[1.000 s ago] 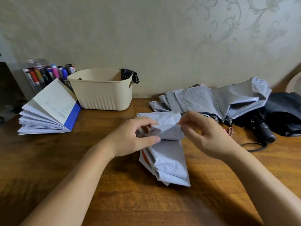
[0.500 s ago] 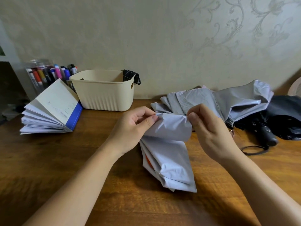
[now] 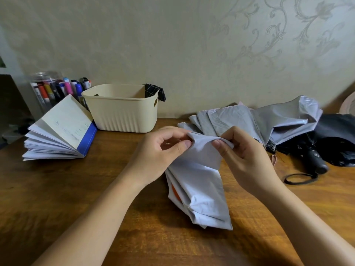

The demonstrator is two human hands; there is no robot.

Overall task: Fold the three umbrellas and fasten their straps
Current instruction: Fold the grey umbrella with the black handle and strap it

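Observation:
A pale lilac umbrella (image 3: 199, 191) lies lengthwise at the middle of the wooden table, its canopy loosely pleated, with an orange patch showing at its left side. My left hand (image 3: 161, 154) pinches the upper left edge of its fabric. My right hand (image 3: 242, 156) pinches the same fold just to the right, lifting it off the table. Behind, at the right, a grey umbrella (image 3: 255, 121) lies crumpled and unfolded. A black umbrella (image 3: 334, 139) with a black handle and wrist loop lies at the far right.
A cream plastic basket (image 3: 123, 114) stands at the back with a dark checked cloth (image 3: 155, 92) over its rim. An open book (image 3: 59, 129) fans out at the left. A clear jar of markers (image 3: 55, 89) stands behind it, against the wall.
Both hands have raised the top fold of the lilac umbrella's fabric and drawn it out wider. The umbrella's body has stayed on the table.

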